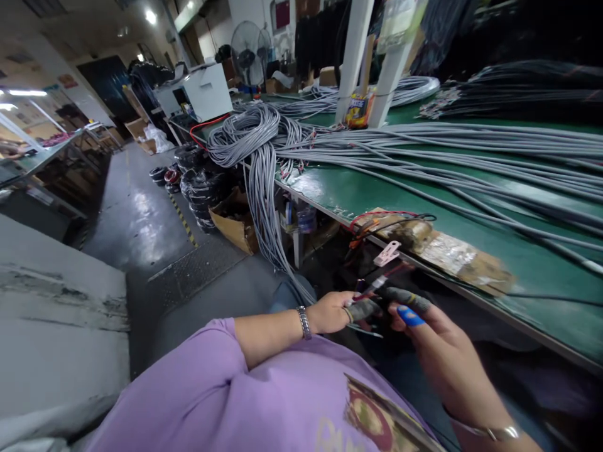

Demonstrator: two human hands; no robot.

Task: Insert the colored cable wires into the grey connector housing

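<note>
Nearest, lower centre: purple shirt (282,402), both hands in front of it. Left hand (332,312) is pinched on a thin-wired cable end (363,294), which sits just right of frame centre, below the table edge. Right hand (438,339), lower right: thumb with a blue wrap (409,316) and index finger with a dark cover (407,297) sit close together, narrow gap. Can't tell if they grip anything; blur and shadow there.

Risk at the hands: covered fingertips probably feel less, so a thin conductor could slip or get bent. Dark background makes it easy to miss a stray strand.

Just above the hands: pale clip (387,253) at the table edge, with orange-red leads (360,237) beside it. Wires could snag on either if the end is pulled up carelessly. Behind the clip, a taped cardboard strip (480,267) lies on the green table (330,194). If it isn't fixed down, a tug on those leads might shift it.

Further, centre: grey bundle (264,207) hangs off the table corner toward the lap. Its own weight could drag more over, or strain the held end if they're connected; can't see that. Open carton (235,223) right beside it, could catch loops.

Upper centre: grey coil (245,135) piled up, tangle-prone. Far back: white cabinet (207,91) and fan (247,53).
</note>
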